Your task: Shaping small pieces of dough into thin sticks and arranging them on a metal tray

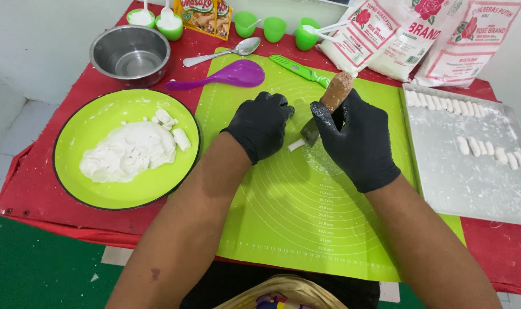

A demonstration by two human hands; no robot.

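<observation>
on the green silicone mat in the middle of the red table, both black-gloved hands are working close together. the right hand is gripping a wooden-handled scraper, fingers wrapped tight around the handle, its metal blade pointing down onto the mat. the left hand is lying knuckles-up just beside the blade, fingers curled under; what the fingertips are pressing is hidden. a short white dough piece is lying on the mat between the hands, touching the blade's lower edge. to the left, a green plate is holding a mound of white dough with a few cut pieces. to the right, a floured metal tray is carrying rows of small dough sticks. a purple rice paddle is lying near the mat's far edge.
</observation>
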